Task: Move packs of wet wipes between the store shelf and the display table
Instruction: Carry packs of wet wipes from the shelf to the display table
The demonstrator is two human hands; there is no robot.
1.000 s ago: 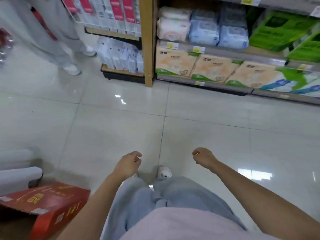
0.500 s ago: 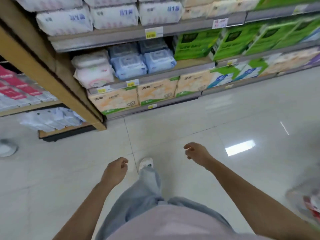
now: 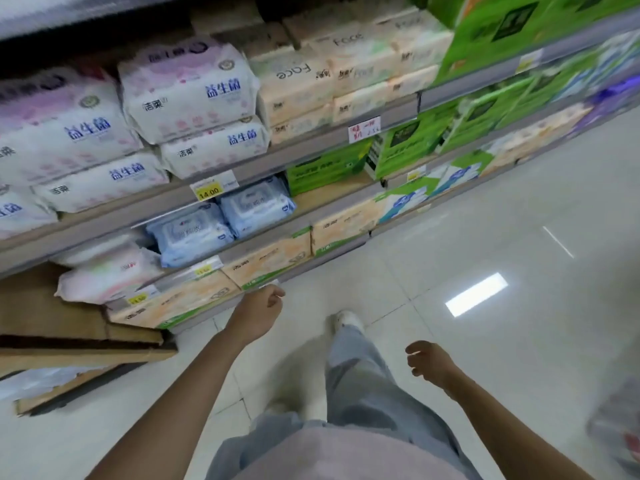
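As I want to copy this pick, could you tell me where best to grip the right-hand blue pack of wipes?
I'd take the right-hand blue pack by its short ends, coming from the aisle. It lies flat with the front edge at the shelf lip, and a neighbouring blue pack crowds its left.

We count two pale blue soft plastic packs of wet wipes lying side by side on the lower wooden shelf. Left of them we see two pink-and-white soft packs, one stacked on the other. On the grey shelf above sit at least five white-and-pink soft tissue bundles with blue lettering (the leftmost are cut by the edge, so the tally may run higher). We make out two yellow price tags clearly, plus one white tag with red handwriting. Along the bottom row we count three peach-coloured tissue packs. We have two bare hands in view, left and right, and one white shoe.
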